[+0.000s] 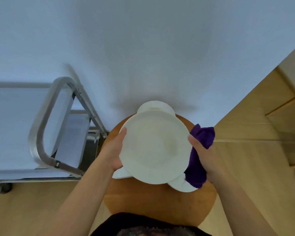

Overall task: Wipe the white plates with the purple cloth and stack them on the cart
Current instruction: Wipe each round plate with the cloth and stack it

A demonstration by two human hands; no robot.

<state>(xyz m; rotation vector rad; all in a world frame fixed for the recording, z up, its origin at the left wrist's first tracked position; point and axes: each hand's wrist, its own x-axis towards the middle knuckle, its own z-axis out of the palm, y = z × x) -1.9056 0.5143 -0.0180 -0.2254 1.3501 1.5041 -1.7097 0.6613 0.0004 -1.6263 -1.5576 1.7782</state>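
I hold a large white plate (154, 147) above the round wooden table (158, 200). My left hand (115, 150) grips its left rim, thumb on top. At the plate's right rim, my right hand (203, 154) holds the purple cloth (198, 160) and presses against the edge. Other white plates lie on the table beneath: one peeks out behind (156, 106), one at the lower left (120, 173), one at the lower right (180, 185). The metal cart (46, 126) stands to the left, and no plates show on it.
A white wall (143, 48) fills the upper view behind the table. Wooden floor (254, 167) and a wooden cabinet edge (288, 106) lie to the right. The cart's caster (6, 187) rests on the floor at the lower left.
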